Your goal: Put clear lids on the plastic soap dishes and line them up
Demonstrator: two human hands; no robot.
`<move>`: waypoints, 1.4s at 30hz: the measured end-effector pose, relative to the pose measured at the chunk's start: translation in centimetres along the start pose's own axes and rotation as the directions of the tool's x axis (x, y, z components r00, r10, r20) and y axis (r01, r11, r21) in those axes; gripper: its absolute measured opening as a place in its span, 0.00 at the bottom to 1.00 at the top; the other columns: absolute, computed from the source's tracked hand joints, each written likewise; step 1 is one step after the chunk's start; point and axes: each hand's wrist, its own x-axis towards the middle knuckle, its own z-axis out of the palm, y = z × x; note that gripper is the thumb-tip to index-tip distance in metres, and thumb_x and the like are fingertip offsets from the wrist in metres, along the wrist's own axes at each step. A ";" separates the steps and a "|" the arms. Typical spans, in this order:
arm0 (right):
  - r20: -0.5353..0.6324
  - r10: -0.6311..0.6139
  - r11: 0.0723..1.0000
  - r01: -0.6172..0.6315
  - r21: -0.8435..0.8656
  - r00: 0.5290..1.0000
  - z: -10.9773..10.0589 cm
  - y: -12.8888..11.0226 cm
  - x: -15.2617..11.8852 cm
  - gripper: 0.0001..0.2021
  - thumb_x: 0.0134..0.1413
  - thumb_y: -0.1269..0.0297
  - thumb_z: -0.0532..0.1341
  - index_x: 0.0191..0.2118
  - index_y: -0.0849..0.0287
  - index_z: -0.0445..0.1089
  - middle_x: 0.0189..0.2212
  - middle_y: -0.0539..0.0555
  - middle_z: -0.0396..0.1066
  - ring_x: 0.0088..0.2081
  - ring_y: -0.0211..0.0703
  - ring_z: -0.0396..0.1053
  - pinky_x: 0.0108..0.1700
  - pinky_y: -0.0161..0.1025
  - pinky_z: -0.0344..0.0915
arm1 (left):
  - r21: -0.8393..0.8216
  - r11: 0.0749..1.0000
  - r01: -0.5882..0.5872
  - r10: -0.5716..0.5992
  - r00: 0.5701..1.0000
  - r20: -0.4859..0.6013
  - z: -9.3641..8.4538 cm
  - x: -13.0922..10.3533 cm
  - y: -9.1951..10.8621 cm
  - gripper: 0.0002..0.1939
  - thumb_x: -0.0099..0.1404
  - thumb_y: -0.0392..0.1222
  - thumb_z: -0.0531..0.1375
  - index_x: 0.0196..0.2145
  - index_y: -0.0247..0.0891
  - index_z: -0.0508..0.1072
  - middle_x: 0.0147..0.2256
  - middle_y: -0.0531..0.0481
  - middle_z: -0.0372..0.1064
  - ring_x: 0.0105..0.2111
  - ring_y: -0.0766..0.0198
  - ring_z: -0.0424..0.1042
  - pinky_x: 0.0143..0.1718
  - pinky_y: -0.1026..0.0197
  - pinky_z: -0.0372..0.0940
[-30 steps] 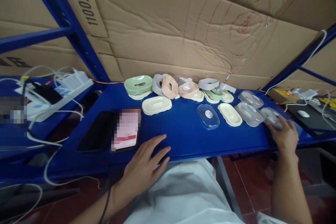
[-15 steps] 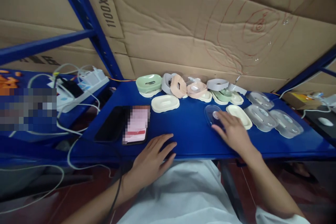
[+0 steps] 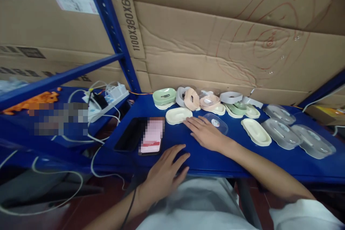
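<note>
My right hand (image 3: 203,133) reaches across the blue table, fingers stretched out, its tips at the right edge of a cream oval tray (image 3: 179,115). Just behind that hand lies a clear plastic lid (image 3: 219,124) with a round sticker, partly hidden by the hand. At the table's front edge my left hand (image 3: 169,167) rests with fingers spread, holding nothing, near a lit phone (image 3: 152,136). Another cream tray (image 3: 256,132) lies right of my right forearm. Along the back sit a green soap-dish-like piece (image 3: 164,96), a peach ring-shaped piece (image 3: 192,99) and a grey one (image 3: 231,97).
Several clear lids (image 3: 281,133) lie at the right. Left of the lit phone is a dark phone-like slab (image 3: 130,134). A white power strip (image 3: 107,102) with cables stands at the left, by a blue shelf post (image 3: 113,25). Cardboard (image 3: 188,43) walls the back.
My right hand has moved left from the clear lid to the cream tray's edge. My left hand stays spread at the front edge. The camera view has shifted.
</note>
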 end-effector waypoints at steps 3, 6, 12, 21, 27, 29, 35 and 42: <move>-0.006 -0.017 0.999 0.017 0.046 1.000 1.7 0.3 3.2 0.29 0.73 0.62 0.61 0.73 0.66 0.60 0.70 0.70 0.66 0.71 0.60 0.64 0.72 0.62 0.58 | 0.005 1.000 0.008 -0.008 1.000 0.005 0.0 -0.1 0.0 0.17 0.76 0.41 0.60 0.59 0.41 0.75 0.62 0.37 0.70 0.60 0.47 0.74 0.58 0.46 0.76; 0.011 -0.035 0.996 0.034 0.079 0.999 2.1 0.1 3.4 0.22 0.75 0.61 0.59 0.68 0.63 0.69 0.61 0.66 0.76 0.62 0.56 0.74 0.65 0.57 0.65 | 0.029 0.999 0.022 -0.022 1.000 -0.015 0.0 -0.1 0.1 0.19 0.75 0.40 0.60 0.61 0.41 0.74 0.66 0.36 0.66 0.64 0.45 0.71 0.60 0.44 0.75; -0.285 0.082 0.985 -0.034 0.169 0.955 0.1 0.2 2.5 0.19 0.78 0.54 0.54 0.57 0.57 0.77 0.52 0.59 0.81 0.54 0.49 0.77 0.58 0.47 0.66 | 0.091 0.996 -0.009 0.011 1.000 -0.024 0.0 0.4 0.1 0.25 0.75 0.39 0.59 0.68 0.42 0.69 0.70 0.35 0.60 0.69 0.43 0.65 0.68 0.34 0.66; -0.242 0.448 0.894 -0.432 0.120 0.861 2.4 4.2 6.4 0.31 0.71 0.45 0.62 0.68 0.63 0.69 0.56 0.67 0.79 0.58 0.65 0.71 0.62 0.58 0.62 | -0.031 0.998 -0.047 0.048 0.999 0.012 -0.5 0.5 0.2 0.16 0.77 0.37 0.57 0.59 0.43 0.75 0.53 0.45 0.78 0.53 0.53 0.77 0.56 0.48 0.72; -0.277 0.450 0.891 -0.404 0.210 0.849 0.9 4.9 5.1 0.18 0.72 0.49 0.62 0.51 0.57 0.82 0.45 0.60 0.82 0.49 0.57 0.74 0.56 0.53 0.64 | -0.096 0.995 -0.016 0.008 0.996 -0.086 0.0 0.1 -0.1 0.13 0.77 0.37 0.60 0.55 0.43 0.76 0.50 0.46 0.78 0.50 0.56 0.78 0.53 0.51 0.74; -0.325 0.442 0.889 -0.360 0.284 0.836 -0.6 4.5 3.6 0.18 0.72 0.49 0.63 0.50 0.56 0.83 0.40 0.58 0.81 0.45 0.54 0.75 0.53 0.51 0.66 | -0.078 0.997 -0.008 -0.001 0.994 -0.112 0.2 0.0 -0.1 0.14 0.76 0.37 0.60 0.57 0.44 0.75 0.53 0.44 0.77 0.53 0.55 0.78 0.53 0.51 0.75; -0.321 0.269 0.940 -0.175 0.292 0.908 -3.9 0.0 -5.5 0.14 0.71 0.53 0.64 0.56 0.48 0.81 0.47 0.56 0.80 0.51 0.53 0.76 0.56 0.52 0.68 | -0.044 0.993 0.106 -0.112 0.979 -0.170 0.5 -0.4 0.0 0.23 0.75 0.39 0.62 0.66 0.42 0.69 0.69 0.35 0.60 0.65 0.46 0.70 0.60 0.48 0.75; -0.202 0.180 0.944 -0.111 0.312 0.963 -2.2 -4.9 -10.7 0.16 0.73 0.64 0.61 0.61 0.45 0.75 0.57 0.55 0.78 0.61 0.52 0.73 0.62 0.56 0.68 | -0.041 0.999 0.024 -0.029 0.993 -0.111 0.6 -0.1 -0.4 0.21 0.77 0.39 0.60 0.65 0.44 0.72 0.71 0.39 0.62 0.70 0.46 0.65 0.67 0.44 0.70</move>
